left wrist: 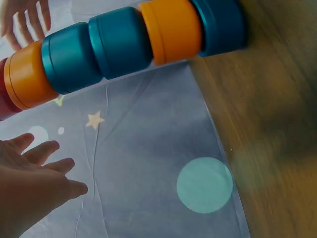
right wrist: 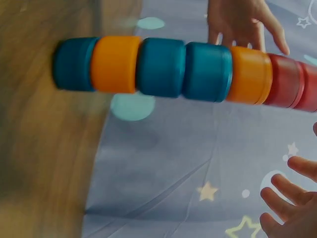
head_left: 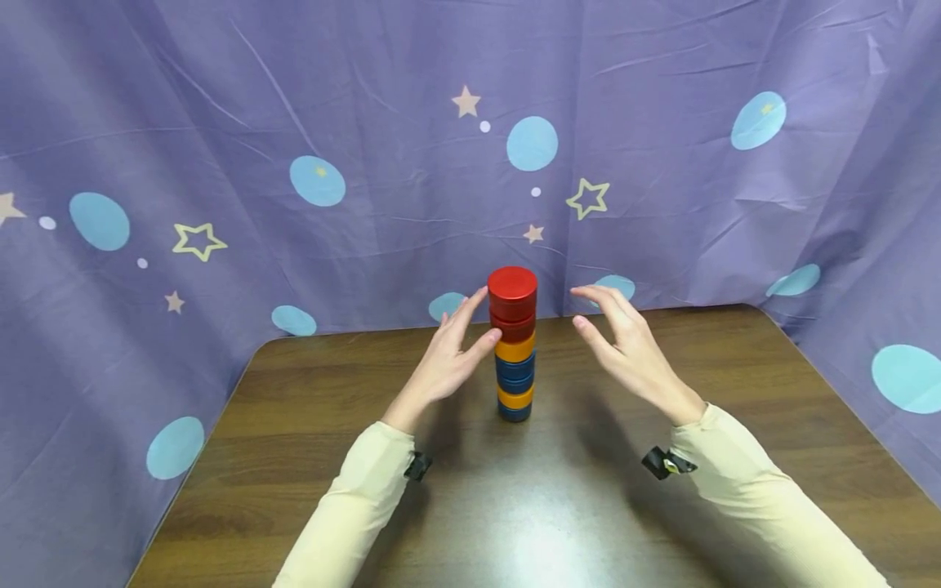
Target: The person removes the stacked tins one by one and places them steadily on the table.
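A tall tower of upside-down-looking cups stands upright on the wooden table. From the bottom its colours run blue, orange, blue, blue, orange, red, red; the top red cup shows a flat, closed face. My left hand is raised close by the tower's upper left side, fingers extended and thumb apart. In the left wrist view, a gap shows between that hand and the cups. On the other side, my right hand hovers farther off, fingers loosely spread. Neither hand holds anything.
The brown wooden table reflects light near its front. Behind it and along both sides hangs a purple curtain with stars and blue dots. Dark wrist devices sit at both pale sleeves.
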`<state>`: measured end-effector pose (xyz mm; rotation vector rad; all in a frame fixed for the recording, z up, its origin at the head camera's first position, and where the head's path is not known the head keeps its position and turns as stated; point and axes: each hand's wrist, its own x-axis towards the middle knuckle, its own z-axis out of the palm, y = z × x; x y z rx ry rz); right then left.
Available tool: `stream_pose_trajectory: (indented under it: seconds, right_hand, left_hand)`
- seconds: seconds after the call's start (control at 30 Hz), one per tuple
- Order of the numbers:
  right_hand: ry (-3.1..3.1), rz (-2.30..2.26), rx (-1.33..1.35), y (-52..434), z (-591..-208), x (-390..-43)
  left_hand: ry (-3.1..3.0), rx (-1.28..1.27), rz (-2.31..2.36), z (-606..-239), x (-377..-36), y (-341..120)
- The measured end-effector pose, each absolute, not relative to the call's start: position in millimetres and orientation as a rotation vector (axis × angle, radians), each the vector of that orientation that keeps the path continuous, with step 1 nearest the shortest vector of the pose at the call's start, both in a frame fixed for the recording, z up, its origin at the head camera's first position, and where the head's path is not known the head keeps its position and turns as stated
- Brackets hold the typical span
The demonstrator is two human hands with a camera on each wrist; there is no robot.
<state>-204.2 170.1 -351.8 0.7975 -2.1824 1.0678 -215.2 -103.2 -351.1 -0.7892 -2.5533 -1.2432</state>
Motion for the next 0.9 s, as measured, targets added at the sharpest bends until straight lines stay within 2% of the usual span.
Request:
stream_pose_trajectory:
  seconds: [0.3, 0.9]
  right_hand:
    - [-2.116, 1.105, 0.864, 149.5, -327.9, -207.7]
    - [-2.13, 1.223, 0.926, 125.6, -309.5, -208.1]
  left_hand:
    - [-2.48, -0.852, -1.372, -344.1, -221.7, -94.9]
    - [-2.199, -0.969, -1.775, -335.0, -221.9, -75.5]
